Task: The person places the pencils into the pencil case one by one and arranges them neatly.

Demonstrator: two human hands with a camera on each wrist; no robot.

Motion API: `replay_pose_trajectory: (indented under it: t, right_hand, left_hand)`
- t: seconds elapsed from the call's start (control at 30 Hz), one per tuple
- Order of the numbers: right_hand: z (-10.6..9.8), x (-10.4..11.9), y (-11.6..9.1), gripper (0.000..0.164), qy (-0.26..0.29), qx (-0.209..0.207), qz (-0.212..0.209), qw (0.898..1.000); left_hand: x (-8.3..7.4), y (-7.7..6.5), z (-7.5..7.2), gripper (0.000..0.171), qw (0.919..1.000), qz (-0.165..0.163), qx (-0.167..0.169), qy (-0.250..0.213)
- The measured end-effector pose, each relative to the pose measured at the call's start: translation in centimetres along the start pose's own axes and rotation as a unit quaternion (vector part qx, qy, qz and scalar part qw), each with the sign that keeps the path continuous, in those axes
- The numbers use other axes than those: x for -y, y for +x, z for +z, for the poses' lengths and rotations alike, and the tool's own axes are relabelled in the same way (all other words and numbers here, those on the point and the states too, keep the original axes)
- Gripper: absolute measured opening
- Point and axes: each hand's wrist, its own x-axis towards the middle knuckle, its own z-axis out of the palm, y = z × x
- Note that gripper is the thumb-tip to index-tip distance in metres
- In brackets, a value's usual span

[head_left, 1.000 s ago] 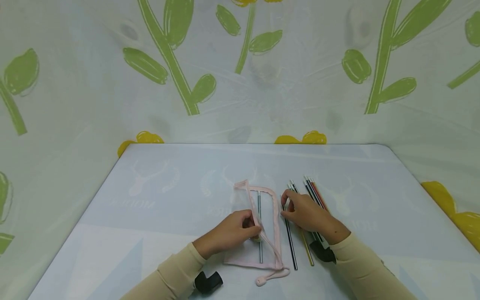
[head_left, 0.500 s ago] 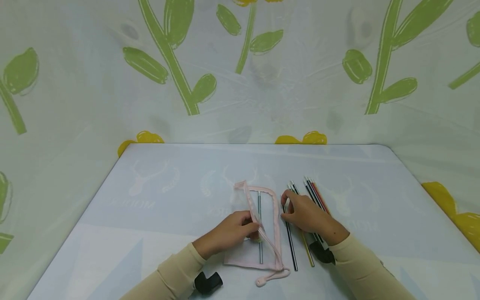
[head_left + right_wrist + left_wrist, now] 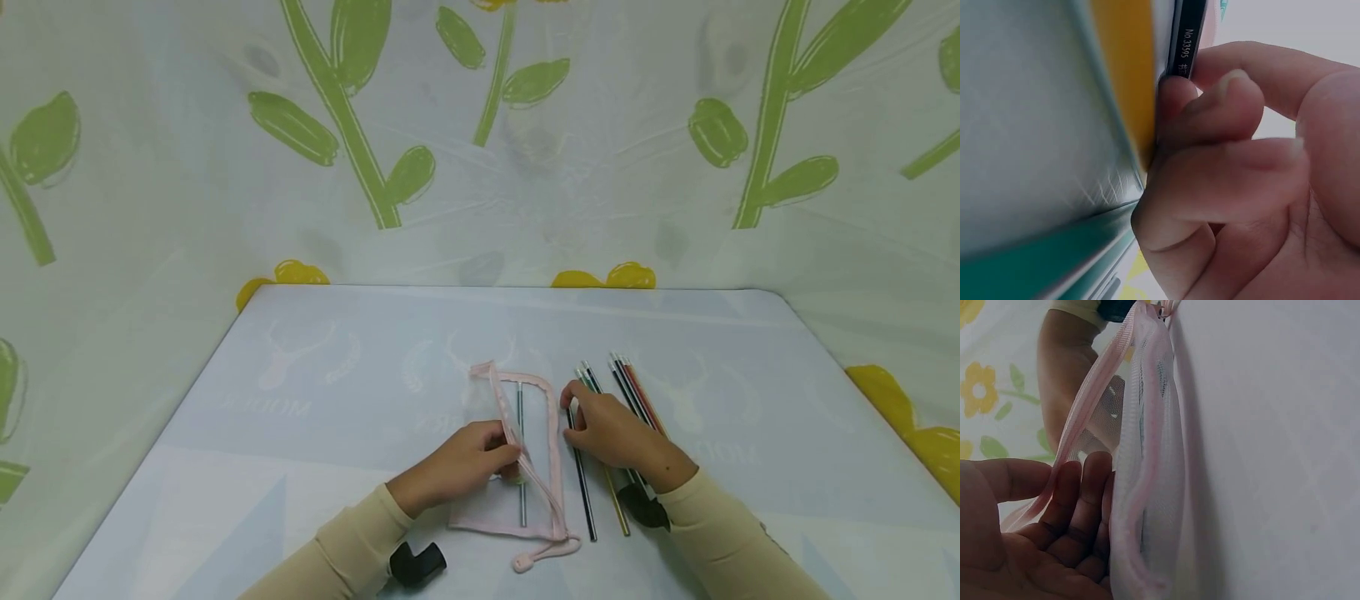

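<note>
A see-through mesh pencil pouch [image 3: 556, 475] with pink edging lies on the table, its near end trailing a pink zipper pull [image 3: 523, 563]. My left hand [image 3: 461, 467] pinches the pouch's raised zipper edge between thumb and fingers, also visible in the left wrist view as a pink zipper strip [image 3: 1088, 400]. Inside the pouch lies one silvery-green pencil [image 3: 522, 507]. Just right of the pouch, my right hand [image 3: 618, 429] pinches a black pencil [image 3: 583, 504] near its far end. White lettering shows on that black pencil [image 3: 1186, 44] in the right wrist view.
Beside and partly under the right hand lie a yellow pencil [image 3: 619, 508] and several dark pencils. Farther right is a red pencil [image 3: 645, 396]. Black wrist mounts [image 3: 417, 565] sit at both wrists. A leaf-patterned curtain [image 3: 525, 192] hangs behind the table [image 3: 300, 383].
Hardly anything differs. The left thumb has shifted slightly on the zipper edge, and the right hand has moved a touch while holding the black pencil.
</note>
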Motion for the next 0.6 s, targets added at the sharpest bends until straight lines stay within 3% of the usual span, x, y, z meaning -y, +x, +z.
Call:
replay_pose_trajectory:
  t: [0.27,0.6]
  right_hand:
    - [0.05,-0.28,-0.10,0.030,0.005,-0.006,-0.028,1.000]
    - [-0.01,-0.28,0.15,0.037,0.022,-0.029,-0.021,0.999]
  left_hand:
    - [0.07,-0.01,0.01,0.024,1.0000,0.002,-0.001,0.001]
    - [0.03,-0.05,0.01,0.023,1.0000,0.002,0.002,0.001]
